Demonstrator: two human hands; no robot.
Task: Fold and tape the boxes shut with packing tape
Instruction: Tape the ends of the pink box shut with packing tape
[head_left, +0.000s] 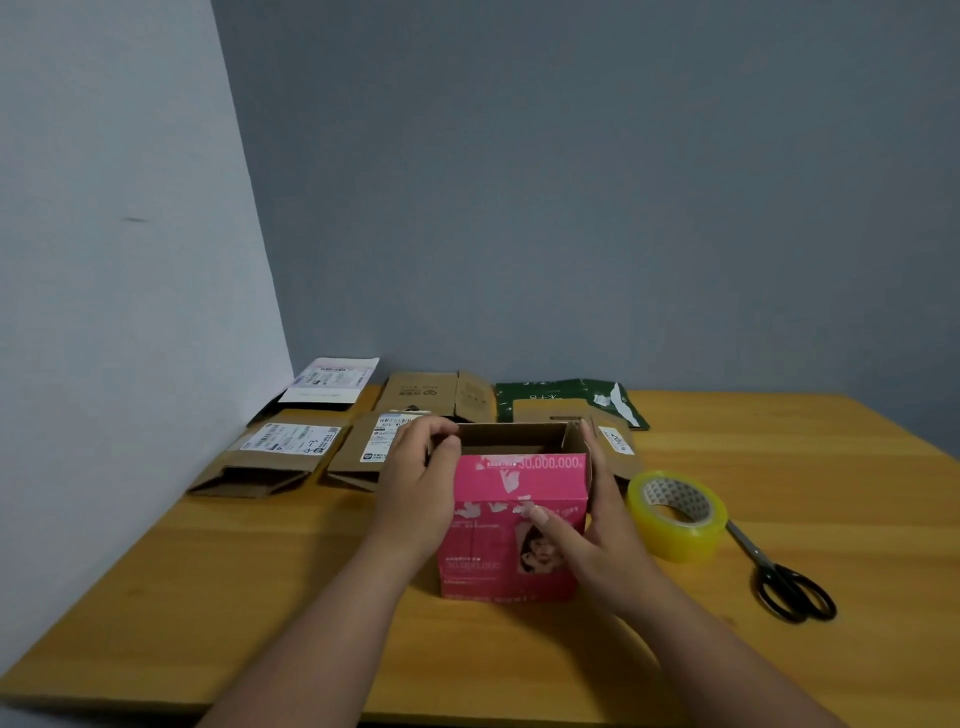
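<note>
Pink box (511, 525): stands upright near the middle of the worktop (779, 457), a little toward the near edge; its top is open, brown cardboard inside showing, the near flap standing up with white print on pink.
Left hand (415, 493): against the left side of the pink box, fingers (441, 441) curled over the top left rim and gripping it.
Right hand (597, 525): against the right side of the pink box, fingers straight along the right wall, thumb laid across the near face at the flap's fold.
Packing tape (675, 514): a clear yellowish roll lying just right of the pink box and the right hand, tilted so the core faces up.
Scissors (779, 577): black-handled, lying right of the tape roll toward the right edge, blades pointing at the roll.
Flattened cardboard boxes (275, 457): several brown ones with white shipping labels, spread along the far left part of the worktop behind the pink box.
Green mailer (566, 397): dark green with white print, flat at the far edge, right of the brown boxes.
White-labelled parcel (327, 387): in the far left corner, against the wall.
</note>
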